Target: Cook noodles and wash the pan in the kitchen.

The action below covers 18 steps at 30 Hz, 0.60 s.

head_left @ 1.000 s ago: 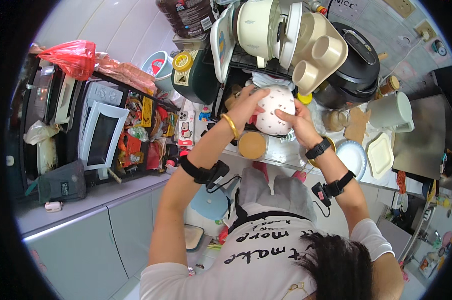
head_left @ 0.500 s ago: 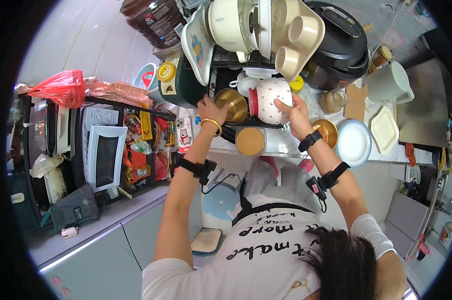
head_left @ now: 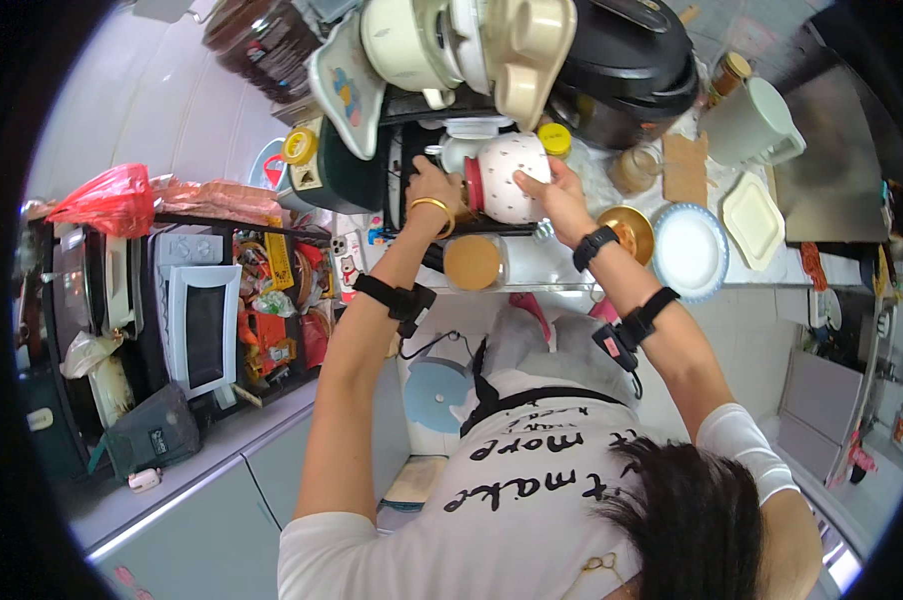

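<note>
**A:** What do the two hands hold?

**B:** Both grasp a white spotted jar (head_left: pixel 512 178) with a red band at its left end. The left hand (head_left: pixel 434 190) clasps the banded end, a gold bangle (head_left: pixel 433 207) at the wrist; the right hand (head_left: pixel 560 195) presses its fingers against the jar's right side, a black watch (head_left: pixel 594 244) on that wrist.

**A:** Where is the jar?

**B:** Raised at the far side of the scene, lying roughly sideways in front of a black wire rack (head_left: pixel 412 170), below a cream multi-cup appliance (head_left: pixel 452 40) and left of a black rice cooker (head_left: pixel 627 70).

**A:** What lies near it?

**B:** A yellow-lidded container (head_left: pixel 555 138) just behind it; a cork-lidded jar (head_left: pixel 473 262) nearer, below the hands; a brass bowl (head_left: pixel 630 230) just right of the right wrist; a blue-rimmed white plate (head_left: pixel 690 250) and a square cream dish (head_left: pixel 754 218) further right; a pale green jug (head_left: pixel 750 125) at far right.

**A:** And to the left?

**B:** A white microwave (head_left: pixel 197 325) on shelving, a red plastic bag (head_left: pixel 107 197) above it.
</note>
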Each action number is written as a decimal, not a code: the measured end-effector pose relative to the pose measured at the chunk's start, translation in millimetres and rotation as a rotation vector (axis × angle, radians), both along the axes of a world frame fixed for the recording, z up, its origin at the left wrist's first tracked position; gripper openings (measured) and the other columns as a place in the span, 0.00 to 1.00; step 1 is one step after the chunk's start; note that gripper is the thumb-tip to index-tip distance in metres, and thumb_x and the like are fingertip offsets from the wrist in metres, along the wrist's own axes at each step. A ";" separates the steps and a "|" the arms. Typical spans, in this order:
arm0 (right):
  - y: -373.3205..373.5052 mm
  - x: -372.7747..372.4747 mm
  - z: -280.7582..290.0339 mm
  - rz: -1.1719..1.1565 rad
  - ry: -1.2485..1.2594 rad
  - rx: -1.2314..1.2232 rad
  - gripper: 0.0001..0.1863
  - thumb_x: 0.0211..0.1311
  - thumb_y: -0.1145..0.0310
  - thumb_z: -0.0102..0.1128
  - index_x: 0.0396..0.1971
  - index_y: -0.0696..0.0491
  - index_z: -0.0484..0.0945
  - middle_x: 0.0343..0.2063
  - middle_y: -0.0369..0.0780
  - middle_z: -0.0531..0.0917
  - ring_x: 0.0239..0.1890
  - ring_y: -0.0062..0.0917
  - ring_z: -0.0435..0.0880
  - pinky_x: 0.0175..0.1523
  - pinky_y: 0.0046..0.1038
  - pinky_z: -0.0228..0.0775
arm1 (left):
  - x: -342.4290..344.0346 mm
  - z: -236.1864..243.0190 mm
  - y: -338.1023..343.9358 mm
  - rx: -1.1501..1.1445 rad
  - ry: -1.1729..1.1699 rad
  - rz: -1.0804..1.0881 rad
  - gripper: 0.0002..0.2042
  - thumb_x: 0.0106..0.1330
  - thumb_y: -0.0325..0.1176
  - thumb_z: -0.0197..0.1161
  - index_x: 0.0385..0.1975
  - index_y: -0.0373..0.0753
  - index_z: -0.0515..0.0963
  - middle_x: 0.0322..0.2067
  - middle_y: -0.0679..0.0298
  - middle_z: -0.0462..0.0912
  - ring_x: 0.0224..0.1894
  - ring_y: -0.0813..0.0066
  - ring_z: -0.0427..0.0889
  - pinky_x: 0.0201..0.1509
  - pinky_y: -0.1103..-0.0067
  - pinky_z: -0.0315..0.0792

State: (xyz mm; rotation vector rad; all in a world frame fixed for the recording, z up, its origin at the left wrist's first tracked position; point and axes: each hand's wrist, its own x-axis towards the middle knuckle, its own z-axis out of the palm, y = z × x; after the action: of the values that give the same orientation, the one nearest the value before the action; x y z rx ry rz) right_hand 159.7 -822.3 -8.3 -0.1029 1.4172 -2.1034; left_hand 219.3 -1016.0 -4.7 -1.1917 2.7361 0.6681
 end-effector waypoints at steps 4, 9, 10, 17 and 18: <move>0.3 0.2 -8.9 0.091 0.014 0.010 0.23 0.55 0.69 0.67 0.50 0.58 0.71 0.42 0.40 0.81 0.42 0.23 0.80 0.48 0.26 0.72 | 9.6 2.4 13.9 0.026 0.055 -0.013 0.28 0.61 0.48 0.52 0.48 0.29 0.57 0.46 0.31 0.70 0.47 0.37 0.75 0.53 0.59 0.70; -13.3 14.6 -13.4 0.005 0.131 -0.009 0.23 0.57 0.67 0.65 0.50 0.60 0.71 0.43 0.41 0.81 0.43 0.23 0.80 0.48 0.26 0.72 | 25.3 -30.5 13.2 0.000 0.380 -0.069 0.32 0.66 0.53 0.48 0.60 0.33 0.55 0.58 0.36 0.59 0.57 0.38 0.65 0.60 0.60 0.61; -11.2 15.7 -10.4 0.046 0.184 0.100 0.23 0.56 0.67 0.65 0.50 0.60 0.71 0.43 0.42 0.81 0.43 0.24 0.80 0.48 0.26 0.72 | 24.2 -35.8 19.7 -0.024 0.424 -0.084 0.32 0.66 0.54 0.48 0.62 0.37 0.54 0.59 0.38 0.55 0.58 0.37 0.62 0.62 0.60 0.59; 73.2 36.2 -24.0 0.077 0.306 0.159 0.17 0.61 0.69 0.60 0.48 0.58 0.72 0.42 0.42 0.81 0.44 0.22 0.80 0.49 0.22 0.73 | 37.4 -32.1 20.1 0.127 0.473 -0.166 0.29 0.67 0.52 0.50 0.63 0.42 0.59 0.60 0.43 0.52 0.61 0.46 0.59 0.65 0.68 0.55; 104.4 36.6 -29.5 0.007 0.403 0.283 0.16 0.60 0.69 0.60 0.46 0.58 0.73 0.40 0.41 0.82 0.43 0.22 0.81 0.49 0.23 0.73 | 39.7 -31.9 11.6 0.209 0.489 -0.185 0.29 0.67 0.52 0.51 0.64 0.42 0.60 0.60 0.45 0.56 0.61 0.50 0.60 0.65 0.69 0.56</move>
State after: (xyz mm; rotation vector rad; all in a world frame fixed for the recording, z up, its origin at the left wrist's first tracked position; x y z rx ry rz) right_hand 196.3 -717.8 -37.8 -0.4376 1.9311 -1.9224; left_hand 259.0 -1004.4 -36.6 -0.7999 2.9949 1.3315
